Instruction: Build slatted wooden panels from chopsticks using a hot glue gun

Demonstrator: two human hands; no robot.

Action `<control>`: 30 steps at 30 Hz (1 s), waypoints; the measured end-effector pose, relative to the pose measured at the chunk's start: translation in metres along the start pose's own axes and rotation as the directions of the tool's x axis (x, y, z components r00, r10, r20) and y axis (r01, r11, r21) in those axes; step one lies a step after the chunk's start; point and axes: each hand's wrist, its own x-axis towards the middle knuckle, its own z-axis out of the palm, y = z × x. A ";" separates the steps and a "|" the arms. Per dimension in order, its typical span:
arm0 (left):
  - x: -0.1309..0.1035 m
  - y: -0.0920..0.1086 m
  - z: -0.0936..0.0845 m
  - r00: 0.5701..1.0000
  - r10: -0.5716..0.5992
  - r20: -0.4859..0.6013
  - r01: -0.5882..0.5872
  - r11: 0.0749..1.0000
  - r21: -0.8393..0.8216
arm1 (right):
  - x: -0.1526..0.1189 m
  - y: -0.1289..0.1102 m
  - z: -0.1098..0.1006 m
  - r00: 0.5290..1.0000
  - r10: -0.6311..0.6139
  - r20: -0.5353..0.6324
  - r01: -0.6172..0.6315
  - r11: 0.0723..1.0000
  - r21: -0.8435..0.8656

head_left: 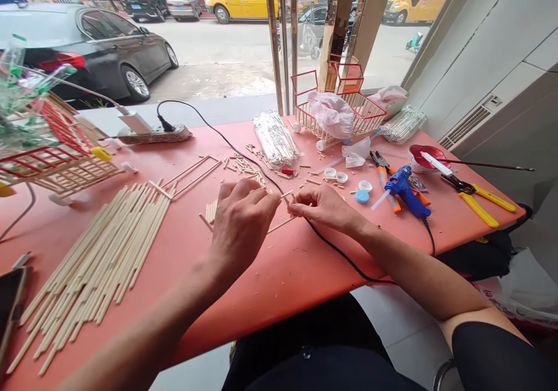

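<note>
My left hand point(242, 219) is closed over the middle of the table, with a short pale wooden stick point(286, 194) coming out at its fingertips. Close beside it, my right hand point(326, 208) pinches at the joint where that short piece meets a longer wooden stick point(280, 226). The longer stick runs low behind my left hand, which hides part of it. Left of my wrist, a few short sticks point(211, 212) lie side by side. A black cable point(335, 257) passes under my right hand.
Long sticks point(100, 246) lie piled at left, near a stick frame point(196, 173). At right are a blue glue gun point(407, 193), orange-handled pliers point(383, 176) and yellow-handled cutters point(479, 199). Stick-built carts point(366, 121) stand at the back and left. A phone point(11, 309) sits at the left edge.
</note>
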 end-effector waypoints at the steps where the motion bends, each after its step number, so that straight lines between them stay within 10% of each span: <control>1: -0.001 0.001 0.001 1.000 0.004 -0.009 -0.004 1.000 -0.003 | -0.001 0.000 0.000 1.000 0.008 0.008 -0.008 1.000 -0.015; 25: -0.013 -0.001 -0.001 1.000 0.011 0.015 -0.011 0.999 -0.040 | 0.001 -0.004 0.000 0.992 0.076 0.105 -0.079 0.997 0.024; 30: -0.013 -0.012 -0.004 0.997 -0.048 0.057 0.051 0.997 -0.054 | 0.004 -0.003 -0.038 0.976 -0.002 -0.217 -0.025 0.992 -0.125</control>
